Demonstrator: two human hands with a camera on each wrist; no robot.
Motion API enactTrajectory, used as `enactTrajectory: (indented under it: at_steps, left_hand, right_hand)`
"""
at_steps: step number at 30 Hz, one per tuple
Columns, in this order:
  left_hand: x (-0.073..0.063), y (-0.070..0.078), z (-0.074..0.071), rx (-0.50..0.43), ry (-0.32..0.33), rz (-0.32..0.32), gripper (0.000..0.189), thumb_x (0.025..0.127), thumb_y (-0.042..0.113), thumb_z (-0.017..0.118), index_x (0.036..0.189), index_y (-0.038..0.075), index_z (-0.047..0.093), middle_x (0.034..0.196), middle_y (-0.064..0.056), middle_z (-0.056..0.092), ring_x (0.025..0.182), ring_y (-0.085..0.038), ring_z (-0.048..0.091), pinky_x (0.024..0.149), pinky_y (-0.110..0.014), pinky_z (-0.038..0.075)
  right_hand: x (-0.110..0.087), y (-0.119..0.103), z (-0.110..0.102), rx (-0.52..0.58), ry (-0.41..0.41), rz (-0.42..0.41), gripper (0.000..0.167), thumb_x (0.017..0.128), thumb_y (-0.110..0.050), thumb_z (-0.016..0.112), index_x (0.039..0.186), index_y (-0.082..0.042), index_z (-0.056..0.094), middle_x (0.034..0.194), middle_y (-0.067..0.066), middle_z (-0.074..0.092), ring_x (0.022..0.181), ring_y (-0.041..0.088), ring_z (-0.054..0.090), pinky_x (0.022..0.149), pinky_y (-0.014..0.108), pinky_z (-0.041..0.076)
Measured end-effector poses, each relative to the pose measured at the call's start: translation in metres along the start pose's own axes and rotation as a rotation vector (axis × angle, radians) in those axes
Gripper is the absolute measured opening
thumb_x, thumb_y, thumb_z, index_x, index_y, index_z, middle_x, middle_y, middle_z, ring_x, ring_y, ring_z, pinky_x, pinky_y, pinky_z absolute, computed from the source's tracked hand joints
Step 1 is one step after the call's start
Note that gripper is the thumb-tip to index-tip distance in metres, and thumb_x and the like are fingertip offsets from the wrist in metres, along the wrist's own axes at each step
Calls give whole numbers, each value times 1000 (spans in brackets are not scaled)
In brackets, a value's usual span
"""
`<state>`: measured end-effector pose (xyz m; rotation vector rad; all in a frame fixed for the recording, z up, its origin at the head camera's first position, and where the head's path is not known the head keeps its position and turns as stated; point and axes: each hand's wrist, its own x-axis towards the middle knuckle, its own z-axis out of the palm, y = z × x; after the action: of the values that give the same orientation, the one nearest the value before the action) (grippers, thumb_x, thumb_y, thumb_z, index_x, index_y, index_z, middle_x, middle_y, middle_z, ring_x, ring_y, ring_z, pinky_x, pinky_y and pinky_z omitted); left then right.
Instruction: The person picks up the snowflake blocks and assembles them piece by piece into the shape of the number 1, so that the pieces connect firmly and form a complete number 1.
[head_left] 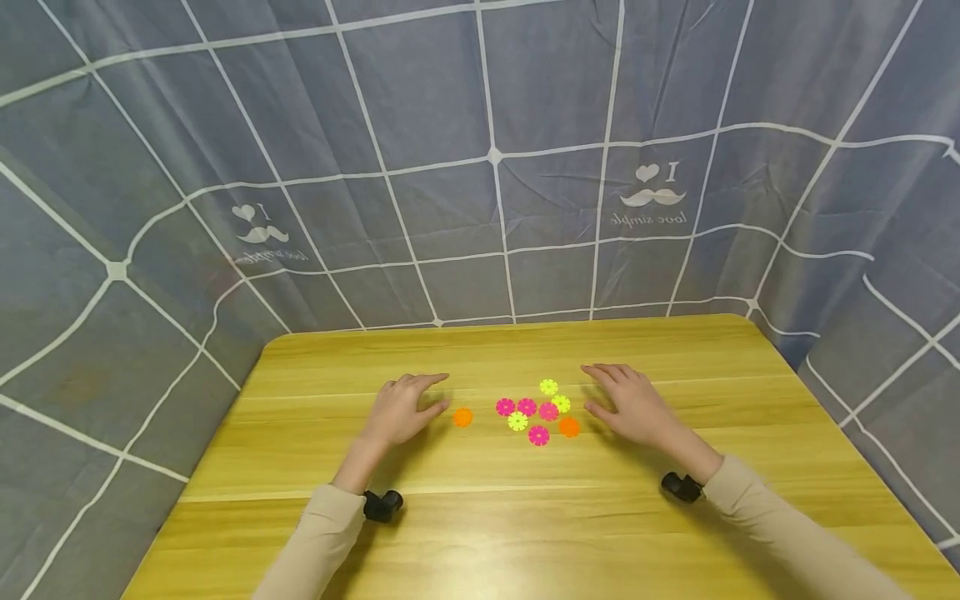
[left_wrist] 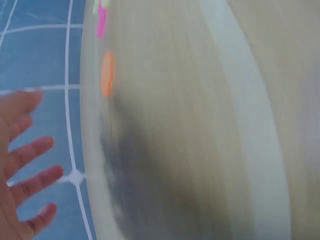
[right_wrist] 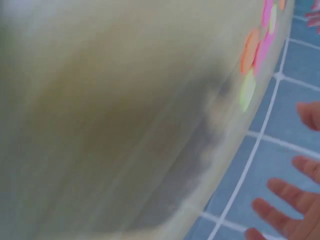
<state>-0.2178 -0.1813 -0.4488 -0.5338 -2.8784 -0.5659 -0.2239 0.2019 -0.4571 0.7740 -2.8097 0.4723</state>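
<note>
**Nine discs [head_left: 527, 407] lying between the left hand [head_left: 400, 410] and the right hand [head_left: 628, 406]**

In the left wrist view, the frame's edge is cutting off part of the left hand, and the top edge is clipping the farther discs. In the right wrist view, the right hand is running out of frame too. Both wrist views are showing the discs nearly edge-on, hiding their faces. In the head view, the left sleeve [head_left: 330, 533] and right sleeve [head_left: 780, 525] are passing out of sight at the bottom.

Both hands are hovering above the table [head_left: 480, 533], casting shadows on it. Fingers and thumbs are pointing inward; on each side the grip is standing loosely apart, thumb well clear of the fingers.

The discs are lying flat, their rims showing small notches. A lone orange disc [head_left: 462, 417] is resting near the left thumb. Toward the right, four pink discs [head_left: 538, 435], three yellow discs [head_left: 517, 421] and a second orange disc [head_left: 569, 427] are forming a loose cluster. Whether some neighbours are overlapping or merely touching is hard to tell.
</note>
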Motion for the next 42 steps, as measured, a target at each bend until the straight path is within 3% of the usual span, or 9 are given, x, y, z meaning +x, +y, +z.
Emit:
enactTrajectory:
  at_steps: [6,9,12,16,21,28,34,42]
  left_hand:
    - [0,23,11,-255,-39,-187,40,87,24,70,126,14,63,122,-7,68,105,-30,66,72,-42,55]
    - [-1,29,17,-280,-31,-234,36,86,20,71,121,13,66,115,-8,70,98,-27,68,64,-33,54]
    - [-1,31,23,-288,-21,-263,33,84,17,73,116,11,68,103,-8,73,89,-26,70,51,-25,46]
    - [0,32,27,-308,-26,-304,34,81,17,77,113,8,70,94,-8,74,83,-24,69,49,-22,42]
    - [2,31,30,-336,-54,-351,36,78,20,79,112,10,70,93,-8,73,75,-19,65,53,-23,42]
    - [3,34,34,-270,-73,-374,33,79,27,79,107,12,72,93,-4,71,84,-19,65,61,-26,45]
    - [1,35,38,-201,-57,-383,25,77,26,81,98,14,75,90,-1,71,83,-16,63,63,-28,46]
    - [0,36,41,-185,-21,-368,26,75,25,82,98,14,73,89,0,70,80,-15,63,60,-27,46]
  right_hand:
    - [1,-14,10,204,-40,119,46,87,-21,70,128,-4,58,126,18,61,112,38,57,95,54,45]
    - [3,-15,15,335,-90,179,42,83,-16,74,122,-4,62,117,16,65,92,26,60,81,40,51]
    - [8,-15,20,452,-134,228,39,79,-11,77,115,-2,64,104,14,68,76,16,56,67,28,47]
    - [14,-17,24,544,-160,285,37,75,-8,79,108,1,65,95,12,68,73,15,55,62,23,44]
    - [17,-18,26,568,-209,336,38,73,-9,82,106,1,66,91,10,67,80,16,58,64,25,46]
    - [17,-18,27,547,-281,329,33,72,-13,83,99,-2,67,88,5,67,82,15,59,70,28,46]
    - [16,-21,26,513,-309,320,25,75,-12,81,95,-2,69,88,4,67,83,14,58,73,27,48]
    - [17,-23,24,457,-325,345,24,75,-14,82,93,-3,69,88,4,66,83,15,58,76,30,49]
